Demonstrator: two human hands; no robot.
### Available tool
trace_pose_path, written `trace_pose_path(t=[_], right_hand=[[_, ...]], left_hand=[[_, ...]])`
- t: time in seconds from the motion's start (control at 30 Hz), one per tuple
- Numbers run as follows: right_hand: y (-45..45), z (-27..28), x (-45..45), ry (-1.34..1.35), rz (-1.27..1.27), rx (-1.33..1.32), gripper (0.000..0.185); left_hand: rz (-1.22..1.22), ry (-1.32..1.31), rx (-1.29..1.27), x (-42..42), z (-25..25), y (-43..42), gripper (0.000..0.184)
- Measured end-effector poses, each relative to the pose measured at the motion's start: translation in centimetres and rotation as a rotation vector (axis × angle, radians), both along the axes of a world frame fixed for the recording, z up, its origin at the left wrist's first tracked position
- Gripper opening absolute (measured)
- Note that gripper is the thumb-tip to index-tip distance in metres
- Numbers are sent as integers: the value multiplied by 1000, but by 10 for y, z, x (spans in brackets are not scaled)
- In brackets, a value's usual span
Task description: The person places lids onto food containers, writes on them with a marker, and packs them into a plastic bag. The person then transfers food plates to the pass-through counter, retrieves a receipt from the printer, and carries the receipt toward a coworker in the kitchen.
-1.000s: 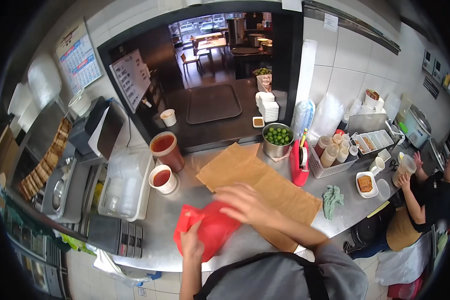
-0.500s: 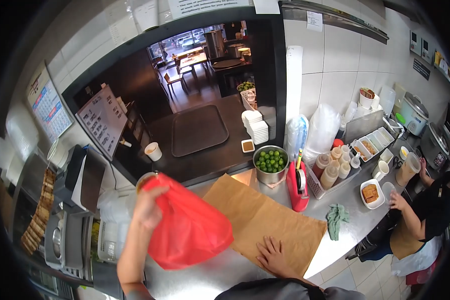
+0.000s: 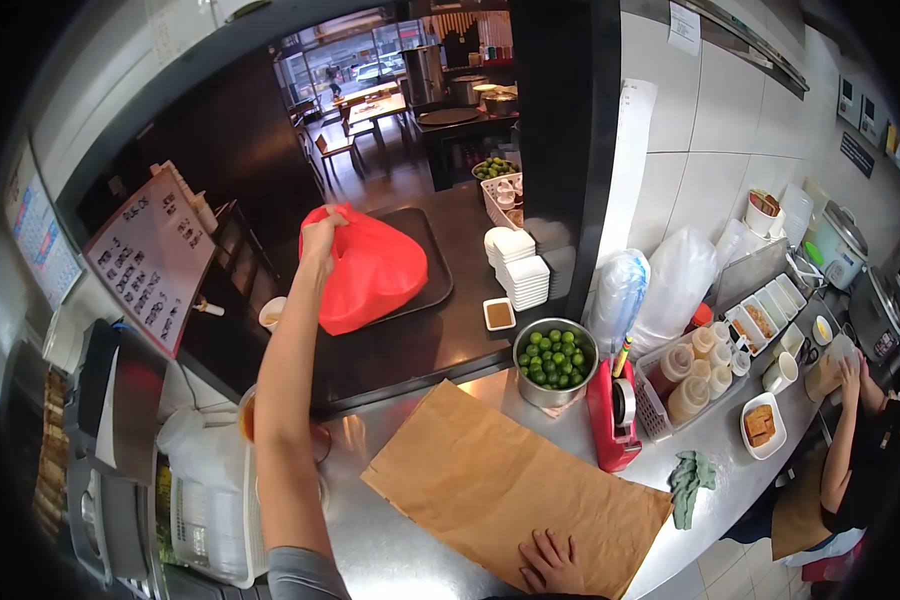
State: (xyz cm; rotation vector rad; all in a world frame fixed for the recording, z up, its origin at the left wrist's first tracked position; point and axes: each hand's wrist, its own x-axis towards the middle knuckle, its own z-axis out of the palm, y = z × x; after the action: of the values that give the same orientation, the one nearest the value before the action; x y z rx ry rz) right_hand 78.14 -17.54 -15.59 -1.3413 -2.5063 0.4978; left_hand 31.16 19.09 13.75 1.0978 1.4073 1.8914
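My left hand [image 3: 322, 238] grips the gathered top of a red plastic bag [image 3: 375, 275]. The bulging bag is at the dark tray [image 3: 438, 262] on the pass-through counter; I cannot tell whether its full weight rests there. My right hand [image 3: 552, 563] lies flat, fingers spread, on brown paper [image 3: 500, 470] spread across the steel counter. Beyond the paper stands a metal pot of green limes [image 3: 555, 362], with a red tape dispenser [image 3: 615, 420] to its right.
Stacked white dishes [image 3: 520, 268] and a sauce dish [image 3: 499, 315] sit right of the tray. Squeeze bottles [image 3: 692, 380] fill a basket. A green cloth [image 3: 688, 488] lies by the paper. At far right, a co-worker's arm [image 3: 842, 450] reaches toward a clear container [image 3: 828, 372].
My left hand has carried the red bag forward from above the steel counter to the tray in the window. My right hand stays on the paper. The co-worker's hands have moved to the container.
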Motion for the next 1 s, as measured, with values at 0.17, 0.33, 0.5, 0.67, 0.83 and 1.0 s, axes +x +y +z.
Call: trace_pose_path(t=[0.17, 0.33, 0.5, 0.67, 0.83, 1.0], right_hand=[[-2, 21, -3, -15, 9, -51, 50], [-1, 36, -6, -1, 27, -191, 51], [-6, 31, -9, -102, 66, -67, 54], [-8, 51, -5, -132, 97, 101, 52], [-43, 39, 2, -267, 315, 269, 55], [-41, 10, -11, -242, 65, 307, 56]], left_hand=[[162, 95, -83, -17, -66, 47, 15], [199, -17, -148, -48, -112, 69, 15], [494, -45, -311, -6, -121, 56, 67], [-415, -298, -262, 179, -60, -82, 52], [-1633, -512, -119, 348, -12, -241, 54], [-2238, -836, -101, 430, 75, -379, 62]])
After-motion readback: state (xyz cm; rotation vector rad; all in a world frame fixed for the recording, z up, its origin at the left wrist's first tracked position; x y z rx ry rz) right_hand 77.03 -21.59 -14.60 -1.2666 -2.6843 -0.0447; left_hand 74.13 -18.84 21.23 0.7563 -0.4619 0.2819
